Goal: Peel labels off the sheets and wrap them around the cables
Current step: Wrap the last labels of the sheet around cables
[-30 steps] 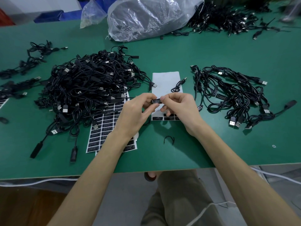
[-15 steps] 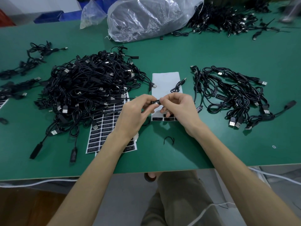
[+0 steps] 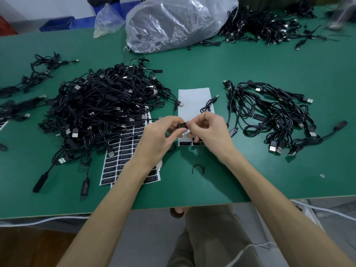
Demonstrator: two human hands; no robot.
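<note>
Green work table [image 3: 250,180] strewn with black cables; two bare hands hold a label on one cable, near the middle of the front edge.

The left hand [image 3: 154,139] and right hand [image 3: 210,132] meet just above the table, thumbs and curled fingertips of both pinching a small black rectangular label [image 3: 183,125] on a thin black cable [image 3: 209,104]. The cable's free end loops away over a mostly bare white backing sheet [image 3: 192,101] lying flat beneath the hands. A white sheet of black labels [image 3: 123,157] lies under the left wrist, partly beneath a large tangled heap of black cables [image 3: 104,105] toward the left edge. A smaller spread of black cables [image 3: 273,116] lies toward the right edge. A crumpled clear plastic bag [image 3: 173,22] sits at the far edge.
</note>
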